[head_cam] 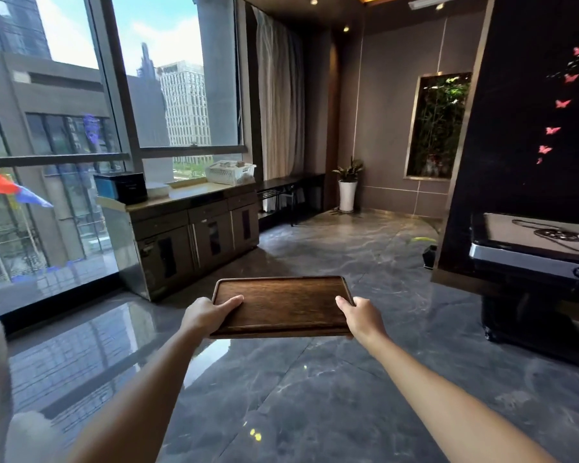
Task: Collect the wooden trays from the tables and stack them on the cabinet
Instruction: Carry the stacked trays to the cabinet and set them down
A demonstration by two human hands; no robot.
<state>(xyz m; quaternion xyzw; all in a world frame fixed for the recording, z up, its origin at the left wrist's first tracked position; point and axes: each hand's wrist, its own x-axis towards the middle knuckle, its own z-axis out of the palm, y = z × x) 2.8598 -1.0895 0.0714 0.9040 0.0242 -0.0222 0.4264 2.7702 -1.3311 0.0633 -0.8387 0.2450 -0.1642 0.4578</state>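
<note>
At lower centre, the left hand (pixel 205 312) and right hand (pixel 361 317) grip the wooden tray (pixel 283 307) by its short ends; the cabinet (pixel 194 225) lies ahead, left of centre.

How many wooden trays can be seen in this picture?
1. The wooden tray is held level over the floor, the left hand and right hand gripping its sides. Others may lie out of view.

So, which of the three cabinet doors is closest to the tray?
The left door, at the cabinet end nearest the tray; the middle door and right door stand farther back toward the curtain.
</note>
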